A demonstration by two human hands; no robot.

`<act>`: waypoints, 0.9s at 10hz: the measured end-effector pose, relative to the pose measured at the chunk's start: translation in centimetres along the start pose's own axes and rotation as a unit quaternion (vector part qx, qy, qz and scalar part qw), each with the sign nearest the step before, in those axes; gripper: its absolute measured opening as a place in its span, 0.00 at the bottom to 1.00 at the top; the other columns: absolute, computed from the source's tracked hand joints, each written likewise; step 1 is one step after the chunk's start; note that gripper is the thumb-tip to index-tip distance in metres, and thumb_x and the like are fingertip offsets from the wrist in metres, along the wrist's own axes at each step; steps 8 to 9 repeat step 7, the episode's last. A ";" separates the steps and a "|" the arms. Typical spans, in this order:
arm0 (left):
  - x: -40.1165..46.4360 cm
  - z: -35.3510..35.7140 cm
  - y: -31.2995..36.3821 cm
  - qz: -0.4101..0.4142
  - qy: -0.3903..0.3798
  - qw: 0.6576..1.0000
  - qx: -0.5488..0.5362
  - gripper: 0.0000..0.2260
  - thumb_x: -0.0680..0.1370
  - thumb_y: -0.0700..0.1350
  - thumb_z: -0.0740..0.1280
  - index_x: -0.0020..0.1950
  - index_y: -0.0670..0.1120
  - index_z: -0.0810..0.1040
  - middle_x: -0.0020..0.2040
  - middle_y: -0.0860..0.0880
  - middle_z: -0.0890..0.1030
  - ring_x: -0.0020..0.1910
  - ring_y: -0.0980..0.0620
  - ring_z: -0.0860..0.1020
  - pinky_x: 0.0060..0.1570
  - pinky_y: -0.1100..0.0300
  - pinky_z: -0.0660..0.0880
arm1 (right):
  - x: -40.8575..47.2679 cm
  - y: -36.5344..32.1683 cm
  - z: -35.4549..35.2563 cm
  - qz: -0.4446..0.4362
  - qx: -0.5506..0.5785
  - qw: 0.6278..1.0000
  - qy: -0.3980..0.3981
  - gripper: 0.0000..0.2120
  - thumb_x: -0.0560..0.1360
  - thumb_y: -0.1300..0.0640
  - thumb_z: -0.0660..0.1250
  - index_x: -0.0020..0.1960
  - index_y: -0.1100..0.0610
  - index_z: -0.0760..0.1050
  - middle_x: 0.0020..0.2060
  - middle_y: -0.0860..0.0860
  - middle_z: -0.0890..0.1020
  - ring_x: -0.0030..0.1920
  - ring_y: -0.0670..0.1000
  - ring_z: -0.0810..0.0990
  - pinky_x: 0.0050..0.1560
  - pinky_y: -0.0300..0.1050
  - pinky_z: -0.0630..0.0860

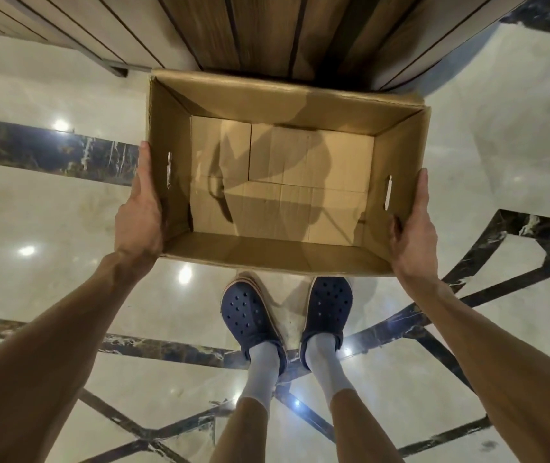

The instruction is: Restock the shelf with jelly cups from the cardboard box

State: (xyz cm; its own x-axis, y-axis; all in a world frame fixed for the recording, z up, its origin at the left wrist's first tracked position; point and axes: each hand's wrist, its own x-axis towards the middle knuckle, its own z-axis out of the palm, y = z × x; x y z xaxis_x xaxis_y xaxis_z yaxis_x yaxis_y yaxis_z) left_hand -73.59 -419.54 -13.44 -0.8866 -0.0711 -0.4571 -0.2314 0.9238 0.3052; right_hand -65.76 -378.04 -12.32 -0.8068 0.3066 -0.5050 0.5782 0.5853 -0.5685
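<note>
Cardboard box (pixel 283 175), open-topped with only its bare bottom showing, is held above the marble floor (pixel 49 208). Its left wall is pressed by the left hand (pixel 141 208) with straight fingers; its right wall is clasped by the right hand (pixel 412 225), thumb hooked inside. Navy clogs (pixel 250 315) are seen below the box.

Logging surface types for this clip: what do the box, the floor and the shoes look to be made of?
Box: plain brown cardboard, matte, with folded bottom flaps and punched handle slots. Floor: polished pale stone or tile with dark veined inlay, probably marble, mirroring lights. Shoes: navy moulded foam or rubber clogs with vent holes.
</note>
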 end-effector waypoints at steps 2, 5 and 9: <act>-0.5 0.1 0.3 -0.004 -0.033 0.999 -0.018 0.47 0.81 0.44 0.70 0.83 0.57 0.34 0.83 0.42 0.58 0.64 0.31 0.78 0.64 0.36 0.75 | -0.2 0.8 -0.8 -0.012 0.003 0.999 -0.040 0.43 0.84 0.49 0.66 0.82 0.35 0.35 0.83 0.43 0.58 0.78 0.52 0.65 0.77 0.65 0.64; -2.9 -3.5 4.1 0.042 -0.058 0.995 0.065 0.41 0.82 0.58 0.65 0.85 0.53 0.42 0.85 0.45 0.44 0.83 0.40 0.47 0.81 0.40 0.52 | -0.7 -0.8 -5.4 -0.065 -0.226 0.967 -0.103 0.46 0.79 0.37 0.67 0.85 0.49 0.44 0.83 0.59 0.54 0.82 0.61 0.54 0.80 0.64 0.59; -6.6 -8.5 10.6 0.153 -0.079 0.980 0.103 0.36 0.82 0.63 0.58 0.85 0.55 0.44 0.85 0.47 0.44 0.83 0.45 0.43 0.81 0.44 0.43 | -3.4 -7.6 -10.6 -0.118 -0.300 0.933 -0.161 0.43 0.79 0.35 0.64 0.85 0.47 0.48 0.84 0.54 0.49 0.84 0.56 0.44 0.82 0.61 0.47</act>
